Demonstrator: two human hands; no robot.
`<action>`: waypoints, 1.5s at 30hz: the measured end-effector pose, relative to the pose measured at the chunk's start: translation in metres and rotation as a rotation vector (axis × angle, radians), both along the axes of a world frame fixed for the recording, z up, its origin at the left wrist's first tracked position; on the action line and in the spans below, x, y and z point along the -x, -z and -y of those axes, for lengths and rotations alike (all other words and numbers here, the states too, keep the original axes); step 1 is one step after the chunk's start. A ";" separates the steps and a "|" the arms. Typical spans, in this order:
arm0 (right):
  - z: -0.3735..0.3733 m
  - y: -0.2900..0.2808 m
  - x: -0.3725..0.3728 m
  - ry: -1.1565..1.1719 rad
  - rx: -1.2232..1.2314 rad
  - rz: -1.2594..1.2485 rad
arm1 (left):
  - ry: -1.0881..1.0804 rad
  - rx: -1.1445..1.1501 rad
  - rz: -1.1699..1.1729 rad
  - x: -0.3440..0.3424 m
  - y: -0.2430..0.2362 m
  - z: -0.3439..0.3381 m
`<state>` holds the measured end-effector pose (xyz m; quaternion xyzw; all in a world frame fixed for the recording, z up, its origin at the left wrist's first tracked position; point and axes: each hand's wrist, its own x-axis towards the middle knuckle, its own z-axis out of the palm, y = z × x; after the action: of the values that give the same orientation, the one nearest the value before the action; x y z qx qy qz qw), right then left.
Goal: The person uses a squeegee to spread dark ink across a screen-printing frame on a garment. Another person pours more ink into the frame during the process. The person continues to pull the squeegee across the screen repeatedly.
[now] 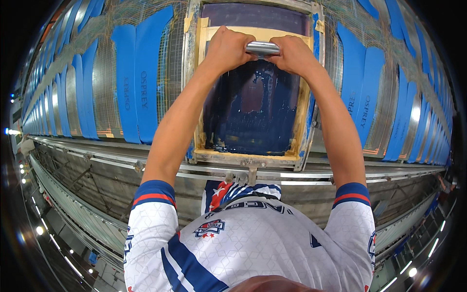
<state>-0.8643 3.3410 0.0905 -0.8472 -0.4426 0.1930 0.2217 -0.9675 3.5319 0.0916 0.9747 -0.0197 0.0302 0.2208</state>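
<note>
Plainly, both hands are clamped on a metal bar (262, 47) at the upper centre of the frame, the left hand (228, 47) around its left end and the right hand (293, 52) around its right end. Lettering shows on the blue pieces (129, 78) at upper left and on those at upper right: dark capitals, running lengthwise along each piece. The white shirt (253, 243) at lower centre carries dark letters across the chest, plus a blue and red badge (209, 228) with red stars.

Below the bar, a shallow tray-like screen (243, 156) with taped, stained edges holds dark blue ink (253, 129). It looks wet and glossy, with purplish patches showing in its upper middle. A cream strip (262, 34) crosses the screen near its top, behind the hands; beyond it lies a purplish area.

The bar's long axis runs left to right, across the screen, whose own longer sides run up the picture. A metal rail (301, 176) passes under the screen's lower edge, between it and the shirt.
</note>
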 end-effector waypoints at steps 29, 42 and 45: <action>0.143 0.012 0.058 1.037 -0.346 -0.225 | -0.060 0.030 0.096 0.219 -0.026 0.073; -0.140 0.039 0.207 0.923 -0.555 -0.081 | -0.039 -0.082 0.093 0.333 -0.045 -0.194; -0.159 0.031 0.214 0.960 -0.507 -0.113 | -0.040 -0.084 0.134 0.356 -0.044 -0.204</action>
<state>-1.0782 3.4997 0.0590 -0.8622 -0.0259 0.0025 0.5058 -1.3240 3.7358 0.1360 0.9791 -0.0161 0.0987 0.1770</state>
